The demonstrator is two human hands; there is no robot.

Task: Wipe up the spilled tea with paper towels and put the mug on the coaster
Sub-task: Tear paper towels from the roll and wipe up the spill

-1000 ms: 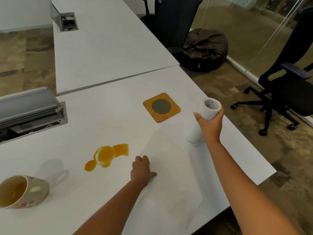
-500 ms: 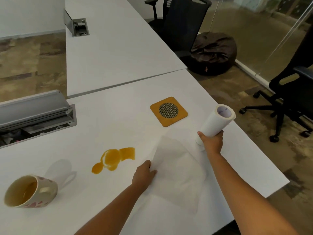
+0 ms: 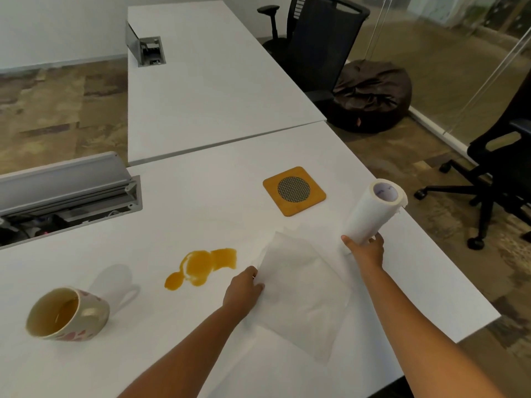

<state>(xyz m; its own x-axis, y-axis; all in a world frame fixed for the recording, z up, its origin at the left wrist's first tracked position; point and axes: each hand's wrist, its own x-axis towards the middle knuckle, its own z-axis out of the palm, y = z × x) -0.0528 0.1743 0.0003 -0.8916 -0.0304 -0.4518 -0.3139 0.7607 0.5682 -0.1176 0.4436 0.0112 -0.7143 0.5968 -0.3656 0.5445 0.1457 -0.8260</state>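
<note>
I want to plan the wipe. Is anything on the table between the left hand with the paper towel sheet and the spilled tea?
Nothing visible. The left hand holds the sheet just right of the spilled tea, with only bare table between them.

black office chairs (image 3: 313, 44), brown beanbag (image 3: 372, 94), open cable tray (image 3: 66, 193)

The surface (image 3: 201, 214) is white and matt with a faint grain. The coaster (image 3: 294, 191) looks like smooth wood with a dark woven mesh disc at its centre. The sheet (image 3: 301, 294) and the roll (image 3: 370, 216) are thin, soft white paper. The mug (image 3: 69, 314) is glossy glazed ceramic. The tea (image 3: 201, 264) lies as a shiny amber film.
</note>
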